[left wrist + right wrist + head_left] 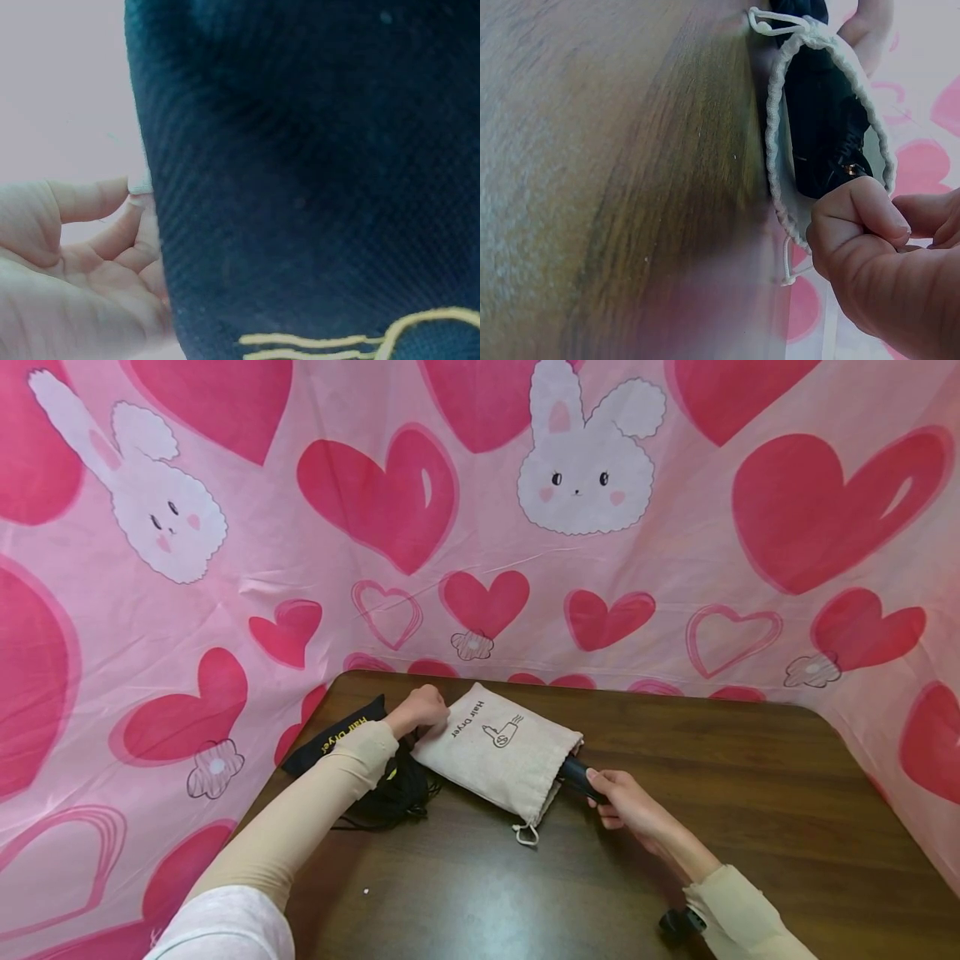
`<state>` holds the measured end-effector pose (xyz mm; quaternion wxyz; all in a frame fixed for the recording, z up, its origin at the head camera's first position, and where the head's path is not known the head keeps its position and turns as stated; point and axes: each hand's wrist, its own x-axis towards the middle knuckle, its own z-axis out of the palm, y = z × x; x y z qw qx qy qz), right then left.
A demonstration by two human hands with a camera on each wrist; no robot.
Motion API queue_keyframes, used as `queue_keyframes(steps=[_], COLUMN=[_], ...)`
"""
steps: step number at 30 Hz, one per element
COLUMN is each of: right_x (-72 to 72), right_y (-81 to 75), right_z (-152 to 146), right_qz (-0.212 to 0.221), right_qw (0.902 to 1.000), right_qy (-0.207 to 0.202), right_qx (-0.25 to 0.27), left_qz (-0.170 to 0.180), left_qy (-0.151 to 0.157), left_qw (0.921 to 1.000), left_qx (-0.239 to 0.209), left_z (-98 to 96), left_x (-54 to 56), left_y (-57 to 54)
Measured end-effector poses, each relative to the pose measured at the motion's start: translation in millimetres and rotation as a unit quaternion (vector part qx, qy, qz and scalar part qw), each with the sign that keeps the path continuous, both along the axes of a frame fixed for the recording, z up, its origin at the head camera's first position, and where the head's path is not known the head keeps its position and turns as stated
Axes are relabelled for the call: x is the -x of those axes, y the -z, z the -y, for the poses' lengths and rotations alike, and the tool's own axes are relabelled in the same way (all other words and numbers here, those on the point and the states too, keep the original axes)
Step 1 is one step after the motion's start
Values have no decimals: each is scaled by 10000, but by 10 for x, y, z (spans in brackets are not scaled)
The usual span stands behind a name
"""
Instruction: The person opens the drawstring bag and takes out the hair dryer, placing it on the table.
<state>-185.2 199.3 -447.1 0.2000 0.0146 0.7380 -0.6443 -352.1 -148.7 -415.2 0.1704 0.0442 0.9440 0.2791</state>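
Observation:
A cream drawstring bag [480, 752] printed "Hair Dryer" lies slanted at the table's back, its mouth facing right. My left hand [425, 708] pinches its far-left corner; in the left wrist view the left thumb and fingers [94, 201] meet on the pale cloth. My right hand [626, 806] grips a black hair dryer [576, 775] by an end that sticks out of the mouth. In the right wrist view, the corded bag rim [774, 150] stands wide around black contents [825, 127], next to the right hand [885, 247]. The rest of the dryer is hidden in the cloth.
A black pouch [300, 762] with yellow "Hair Dryer" lettering lies left of the cream bag, partly behind my left forearm. Its bunched black end and cords [397, 802] spread nearby. A tiny white bit [366, 891] lies on the brown table [465, 893]. Pink heart-print cloth surrounds the table.

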Motion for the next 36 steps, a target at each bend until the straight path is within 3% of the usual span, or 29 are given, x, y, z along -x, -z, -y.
queue_keyframes(steps=[25, 36], right_x=[-35, -43], right_y=[-15, -16], right_z=[-61, -97], right_qz=[77, 53], right_qw=[10000, 10000], right_qy=[28, -5], right_qx=[48, 51], left_qz=[111, 37], left_qy=[-172, -81], left_qw=[9998, 9999], left_qx=[13, -83], left_z=[-4, 9], left_x=[10, 17], left_y=[13, 14])
